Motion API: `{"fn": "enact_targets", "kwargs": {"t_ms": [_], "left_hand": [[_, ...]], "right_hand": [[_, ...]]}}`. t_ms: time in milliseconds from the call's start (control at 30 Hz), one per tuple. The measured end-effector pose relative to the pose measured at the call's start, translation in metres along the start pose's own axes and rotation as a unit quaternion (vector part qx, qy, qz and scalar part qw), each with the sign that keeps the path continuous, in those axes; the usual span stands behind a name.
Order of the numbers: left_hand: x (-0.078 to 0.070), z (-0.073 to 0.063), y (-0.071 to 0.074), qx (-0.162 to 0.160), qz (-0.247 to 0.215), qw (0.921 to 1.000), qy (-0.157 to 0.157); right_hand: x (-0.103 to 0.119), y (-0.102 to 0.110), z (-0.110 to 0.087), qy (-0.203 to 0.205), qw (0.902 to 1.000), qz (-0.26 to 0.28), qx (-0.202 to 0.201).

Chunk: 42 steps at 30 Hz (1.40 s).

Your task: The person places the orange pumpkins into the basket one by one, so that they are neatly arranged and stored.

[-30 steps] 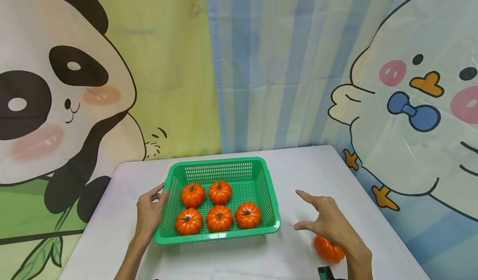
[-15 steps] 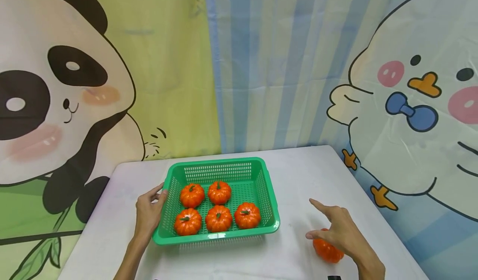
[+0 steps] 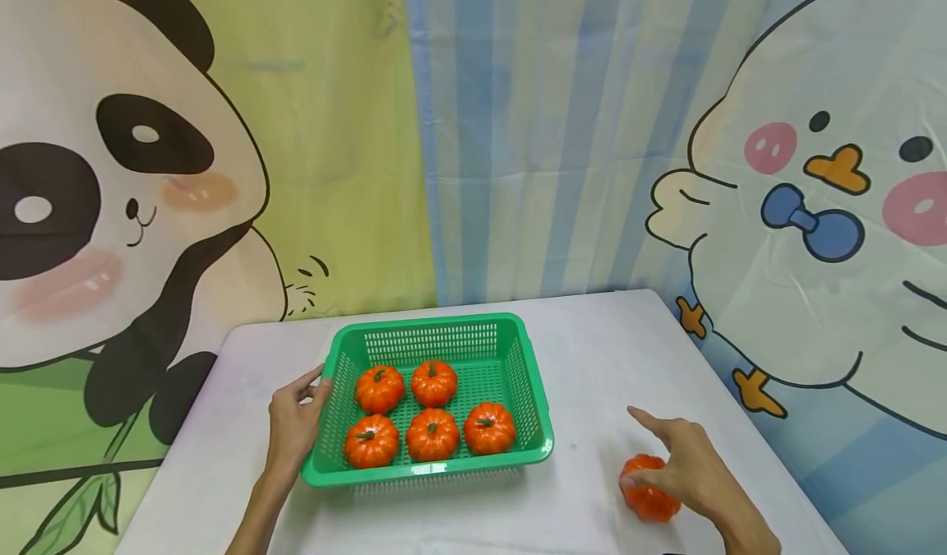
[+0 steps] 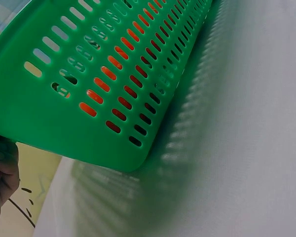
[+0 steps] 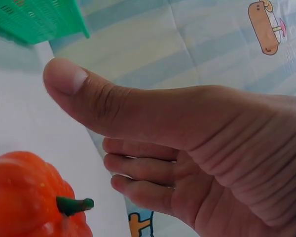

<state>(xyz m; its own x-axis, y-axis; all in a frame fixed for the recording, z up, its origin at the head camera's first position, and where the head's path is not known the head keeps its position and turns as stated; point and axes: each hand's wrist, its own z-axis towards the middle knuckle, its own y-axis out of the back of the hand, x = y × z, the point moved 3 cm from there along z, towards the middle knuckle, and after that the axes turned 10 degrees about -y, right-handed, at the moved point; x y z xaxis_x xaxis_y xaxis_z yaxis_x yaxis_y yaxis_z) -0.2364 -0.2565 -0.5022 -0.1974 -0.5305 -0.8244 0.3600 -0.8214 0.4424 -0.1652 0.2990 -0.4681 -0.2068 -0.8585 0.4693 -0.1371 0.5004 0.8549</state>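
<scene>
A green plastic basket point(image 3: 432, 469) with slotted walls stands on the table, holding several small orange pumpkins point(image 3: 432, 436) with green stems. My left hand point(image 3: 292, 423) grips its left rim, fingers on the outer side; in the left wrist view the fingers point(image 4: 4, 170) show at the basket's corner. To the right, a lone orange pumpkin point(image 3: 651, 506) lies on the tabletop. Over it is my right hand point(image 3: 691, 469), thumb and index finger spread apart, nothing held. In the right wrist view that pumpkin's green stem point(image 5: 75, 205) points toward the hand, below the thumb point(image 5: 103, 101).
A white cloth-covered table point(image 3: 584, 358) carries everything. Behind it hang printed curtains: a panda point(image 3: 200, 251) on the left, striped fabric in the middle and a white chick point(image 3: 777, 308) on the right. The table's right edge runs just beyond the right hand.
My right hand has moved right and toward the table's front, from beside the basket to over the lone pumpkin. The left hand and the basket have stayed put.
</scene>
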Motion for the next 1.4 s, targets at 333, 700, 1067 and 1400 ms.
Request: {"fn": "enact_targets", "kwargs": {"t_ms": [333, 700, 1067, 1400], "left_hand": [[0.002, -0.002, 0.000, 0.001, -0.005, 1.0000, 0.004], [0.002, -0.003, 0.001, 0.004, -0.011, 0.9999, 0.010], [0.001, -0.002, 0.000, 0.004, -0.004, 1.0000, 0.005], [-0.001, -0.001, 0.000, 0.003, 0.000, 1.0000, 0.000]], "right_hand": [[-0.017, -0.005, 0.000, -0.020, 0.9991, -0.017, 0.032], [-0.028, -0.012, -0.003, -0.054, 0.9972, -0.019, 0.048], [-0.041, -0.019, -0.001, -0.060, 0.9966, -0.014, 0.054], [-0.046, -0.022, -0.001, -0.062, 0.9959, 0.004, 0.066]]}}
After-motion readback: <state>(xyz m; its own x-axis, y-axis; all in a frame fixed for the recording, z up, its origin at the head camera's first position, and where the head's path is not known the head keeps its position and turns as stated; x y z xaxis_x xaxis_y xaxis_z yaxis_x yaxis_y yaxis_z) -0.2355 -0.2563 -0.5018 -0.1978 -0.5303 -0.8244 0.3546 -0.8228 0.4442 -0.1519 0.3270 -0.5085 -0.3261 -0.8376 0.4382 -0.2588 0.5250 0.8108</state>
